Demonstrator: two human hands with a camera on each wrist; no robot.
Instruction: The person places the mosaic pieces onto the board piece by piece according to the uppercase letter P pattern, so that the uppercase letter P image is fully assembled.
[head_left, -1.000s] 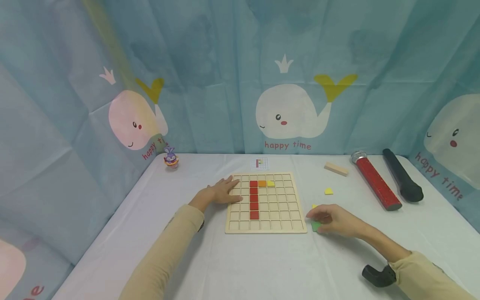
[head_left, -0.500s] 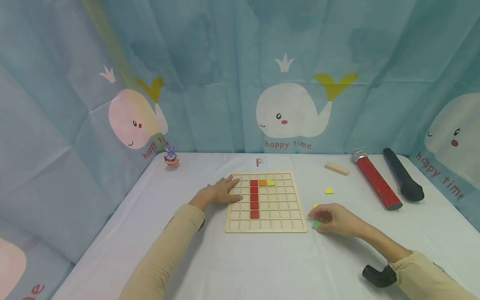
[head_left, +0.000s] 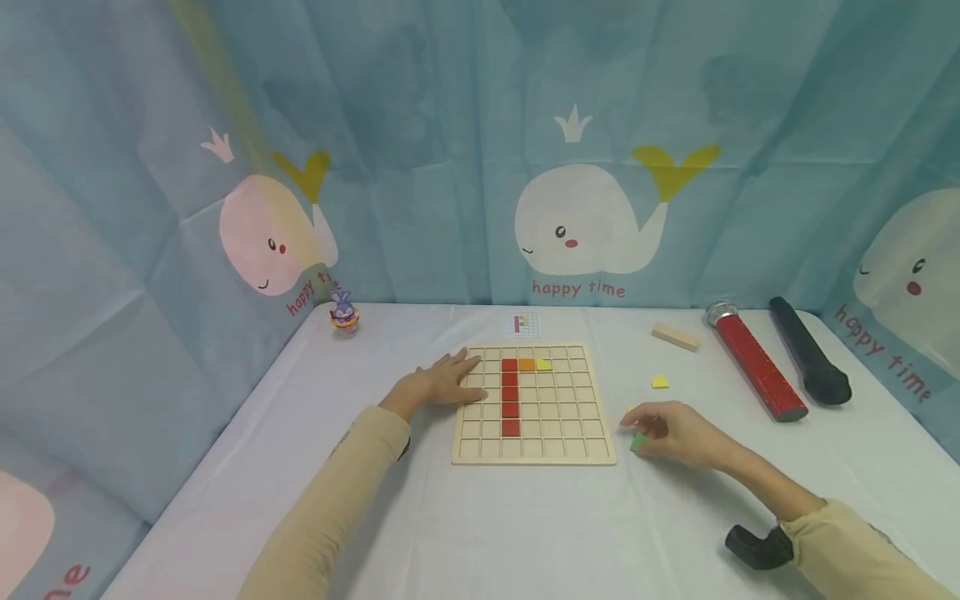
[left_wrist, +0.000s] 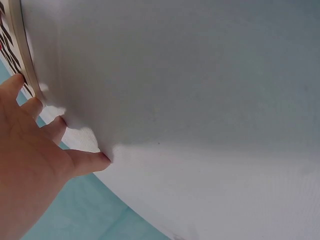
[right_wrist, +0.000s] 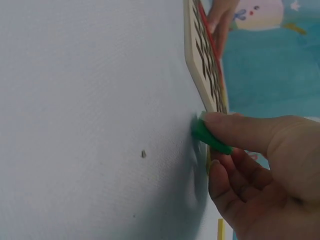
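My left hand (head_left: 442, 382) rests with spread fingers on the left edge of a wooden grid board (head_left: 562, 454). On the board, a column of several red square tiles (head_left: 510, 393) stands, with an orange tile (head_left: 527, 365) and a yellow tile (head_left: 543, 365) beside its top one. To the right of the board my right hand (head_left: 678, 435) pinches a green tile (right_wrist: 212, 137) between thumb and fingers; the tile is tilted on edge, close to the tablecloth. A yellow piece (head_left: 629, 409) behind that hand is mostly hidden.
Another yellow piece (head_left: 659, 382) lies farther back, below a wooden block (head_left: 676, 337). A red microphone (head_left: 759, 367) and a black microphone (head_left: 810, 354) lie at the right. A small pattern card (head_left: 522, 324) is behind the board; a purple toy figure (head_left: 344, 314) stands back left.
The green tile has gone from lying flat to tilted up in my right hand, which has risen slightly. My left hand has stayed on the board.
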